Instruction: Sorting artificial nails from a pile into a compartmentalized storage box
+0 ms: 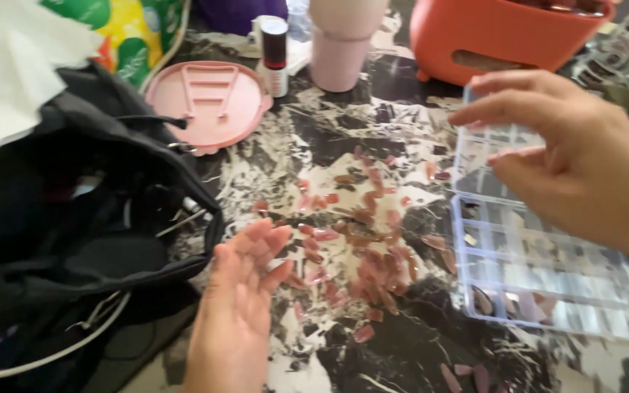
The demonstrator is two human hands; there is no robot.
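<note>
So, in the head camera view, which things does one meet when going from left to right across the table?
Black bag → left hand → scattered pink nail tips → clear compartment box, with the right hand above it.

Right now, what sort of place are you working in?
Probably a home craft or nail-care table: pink press-on nails lie scattered on a marbled tabletop, beside a clear compartment box and an open black bag.
</note>
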